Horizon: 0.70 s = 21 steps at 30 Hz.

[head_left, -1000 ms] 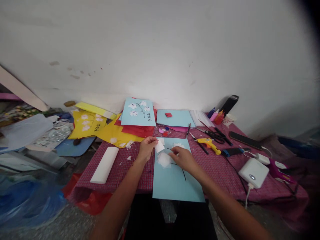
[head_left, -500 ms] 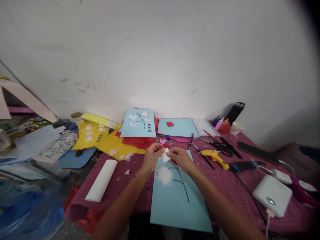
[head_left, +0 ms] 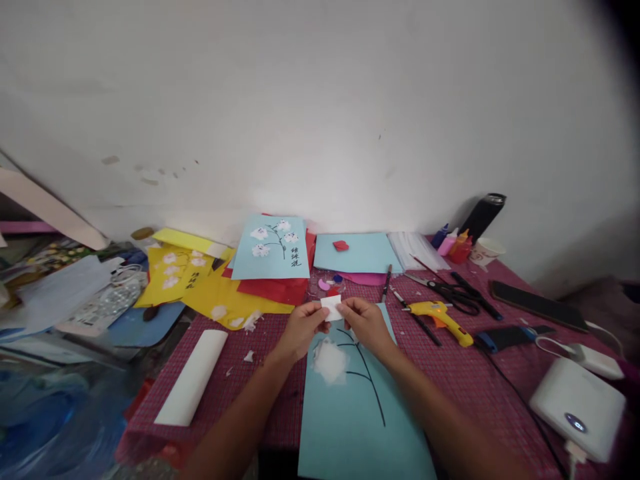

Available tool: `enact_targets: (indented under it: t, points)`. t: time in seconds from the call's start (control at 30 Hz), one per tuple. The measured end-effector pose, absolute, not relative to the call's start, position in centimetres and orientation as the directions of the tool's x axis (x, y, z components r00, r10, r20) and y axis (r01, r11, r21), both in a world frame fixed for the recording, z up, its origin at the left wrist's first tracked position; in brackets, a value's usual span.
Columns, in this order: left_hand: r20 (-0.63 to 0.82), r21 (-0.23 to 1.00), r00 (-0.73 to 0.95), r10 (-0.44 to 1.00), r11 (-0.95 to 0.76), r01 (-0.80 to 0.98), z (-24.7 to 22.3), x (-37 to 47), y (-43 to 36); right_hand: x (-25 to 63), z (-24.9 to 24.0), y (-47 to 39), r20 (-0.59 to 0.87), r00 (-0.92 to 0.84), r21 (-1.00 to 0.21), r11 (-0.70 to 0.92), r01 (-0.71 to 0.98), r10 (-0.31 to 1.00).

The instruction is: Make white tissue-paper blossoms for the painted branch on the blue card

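A small white piece of paper (head_left: 331,307) is pinched between my two hands. My left hand (head_left: 304,328) grips its left edge, and my right hand (head_left: 367,325) grips its right edge. Both hands hover over the top of a light blue sheet (head_left: 340,433). On that sheet, a fluffy white paper blossom (head_left: 331,362) lies beside a branch drawn in black lines (head_left: 371,380). Part of the sheet's upper end is hidden by my hands.
Left lies a rolled white paper (head_left: 194,377). Finished flower pictures on blue (head_left: 240,263) and yellow card (head_left: 155,287) are behind. To the right are scissors (head_left: 450,293), a yellow glue gun (head_left: 443,319), a box cutter (head_left: 510,338), a phone (head_left: 540,305) and a white power bank (head_left: 580,407).
The white paper now lies flatter and more squarely between my hands, which have shifted slightly lower. The whole view has moved a little.
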<state>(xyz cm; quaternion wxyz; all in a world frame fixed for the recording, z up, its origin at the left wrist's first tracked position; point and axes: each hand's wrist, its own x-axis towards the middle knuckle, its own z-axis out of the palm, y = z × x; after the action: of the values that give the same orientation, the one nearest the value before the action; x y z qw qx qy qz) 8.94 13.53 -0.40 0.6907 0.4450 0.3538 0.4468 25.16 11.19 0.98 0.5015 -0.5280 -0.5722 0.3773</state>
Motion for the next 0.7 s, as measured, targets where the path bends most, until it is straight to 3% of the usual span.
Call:
enact_targets:
  t: [0.2, 0.37, 0.5, 0.7]
  points:
    - [-0.068, 0.964, 0.300, 0.952, 0.139, -0.225, -0.5, 9.1, 13.3, 25.3, 0.3, 11.1, 0.148, 0.046, -0.969, 0.135, 0.207, 0.988]
    - [-0.009, 0.994, 0.229, 0.973, 0.034, -0.108, -0.2, 8.8, 13.0, 25.4, 0.4, 10.5, 0.299, 0.149, -0.926, 0.249, 0.283, 0.943]
    - [0.075, 0.997, 0.181, 0.981, -0.080, 0.020, 0.1, 8.8, 12.8, 25.0, 0.5, 9.8, 0.366, 0.069, -0.865, 0.312, 0.393, 0.928]
    - [0.146, 0.986, 0.222, 0.964, -0.160, 0.043, 0.2, 9.0, 12.4, 24.5, 0.3, 9.7, 0.314, -0.024, -0.910, 0.308, 0.276, 0.949]
